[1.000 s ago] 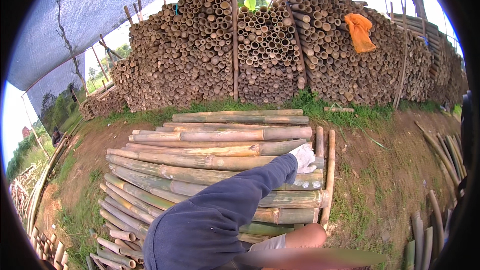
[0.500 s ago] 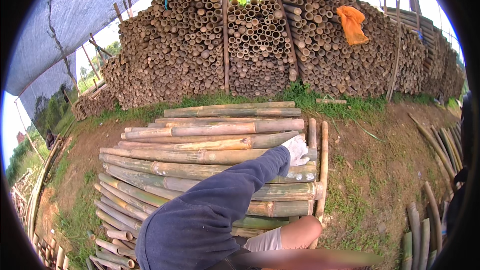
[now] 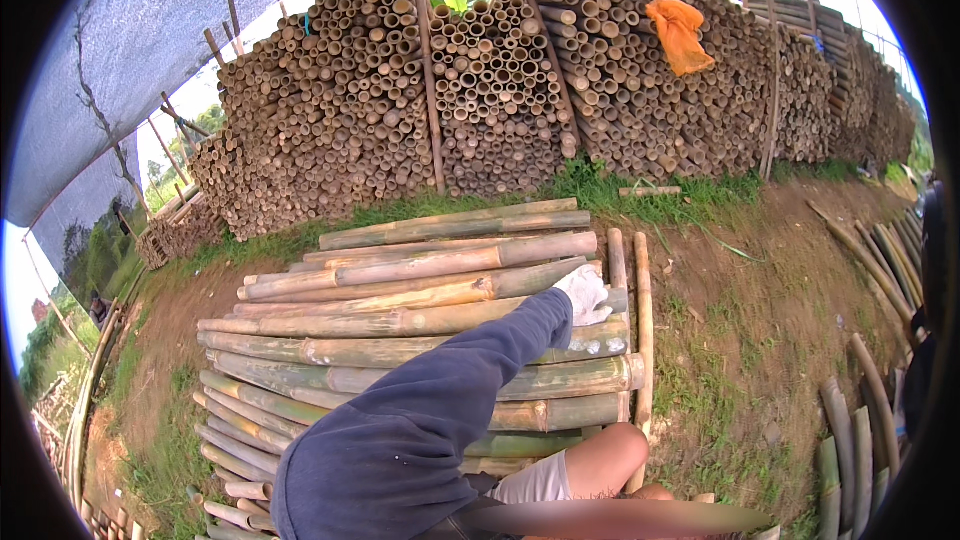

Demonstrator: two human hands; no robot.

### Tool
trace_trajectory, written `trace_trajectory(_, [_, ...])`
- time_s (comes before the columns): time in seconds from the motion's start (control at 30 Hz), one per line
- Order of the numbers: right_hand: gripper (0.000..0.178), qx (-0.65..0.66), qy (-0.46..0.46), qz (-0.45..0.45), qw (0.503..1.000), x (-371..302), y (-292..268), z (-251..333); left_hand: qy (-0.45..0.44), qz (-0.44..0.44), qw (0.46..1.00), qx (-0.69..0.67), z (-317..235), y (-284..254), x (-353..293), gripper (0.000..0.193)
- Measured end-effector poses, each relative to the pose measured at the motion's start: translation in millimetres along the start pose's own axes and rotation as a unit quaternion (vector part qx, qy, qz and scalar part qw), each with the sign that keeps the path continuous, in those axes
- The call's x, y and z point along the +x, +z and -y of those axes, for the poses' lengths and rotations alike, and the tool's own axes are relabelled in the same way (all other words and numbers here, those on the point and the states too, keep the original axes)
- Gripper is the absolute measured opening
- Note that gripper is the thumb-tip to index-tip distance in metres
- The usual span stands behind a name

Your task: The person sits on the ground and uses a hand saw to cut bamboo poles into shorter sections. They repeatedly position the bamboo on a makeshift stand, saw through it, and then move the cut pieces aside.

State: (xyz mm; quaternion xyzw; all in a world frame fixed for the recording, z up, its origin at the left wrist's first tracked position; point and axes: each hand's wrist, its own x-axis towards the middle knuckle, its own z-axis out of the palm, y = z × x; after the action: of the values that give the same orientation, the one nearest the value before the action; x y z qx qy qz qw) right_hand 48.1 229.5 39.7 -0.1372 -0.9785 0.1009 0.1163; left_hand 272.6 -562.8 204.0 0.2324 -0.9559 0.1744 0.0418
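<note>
My left arm, in a dark blue sleeve, reaches across a row of bamboo poles (image 3: 330, 351) laid side by side on the ground. At its end, my left hand (image 3: 583, 293) wears a white glove and lies over the right end of one bamboo pole (image 3: 450, 317). The fingers look curled down over that pole, though their tips are partly hidden. Beneath the right ends of the row run two crosswise poles (image 3: 643, 340). My right hand is out of view. My bent bare knee (image 3: 612, 450) is beside the near poles.
Stacked bamboo (image 3: 330, 130) forms a high wall behind, with upright stakes (image 3: 424, 70) and an orange cloth (image 3: 680, 36). More poles (image 3: 860, 450) lie at right. A shade net (image 3: 160, 50) hangs at upper left. A distant person (image 3: 98, 308) is at far left.
The whole view has shifted slightly, with the stacked wall now a little further left and higher. My left hand stays at the same pole end, and the poles have not visibly moved.
</note>
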Motion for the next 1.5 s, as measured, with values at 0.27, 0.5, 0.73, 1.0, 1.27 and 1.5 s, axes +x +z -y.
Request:
trace_trajectory(0.27, [0.050, 0.002, -0.032, -0.032, 0.999, 16, 43, -34, 0.000, -0.021, 1.000, -0.002, -1, -7, -1, 0.051])
trace_trajectory(0.5, [0.054, -0.010, -0.140, -0.103, 0.985, 30, 78, -55, -0.006, -0.017, 0.999, -0.036, -5, 0, 5, 0.045])
trace_trajectory(0.73, [0.049, 0.031, 0.030, -0.012, 0.999, 26, 60, -32, 0.077, -0.084, 0.993, -0.019, -10, 17, 11, 0.039])
trace_trajectory(1.0, [0.045, 0.029, 0.056, 0.022, 0.998, 21, 41, -17, 0.067, -0.065, 0.995, -0.047, -8, 18, 11, 0.036])
trace_trajectory(1.27, [0.043, 0.032, 0.050, 0.003, 0.998, 21, 49, -22, 0.058, -0.083, 0.994, -0.038, -12, 17, 8, 0.036])
trace_trajectory(1.5, [0.043, 0.026, 0.057, 0.009, 0.998, 20, 47, -21, 0.057, -0.071, 0.994, -0.057, -14, 14, 7, 0.034])
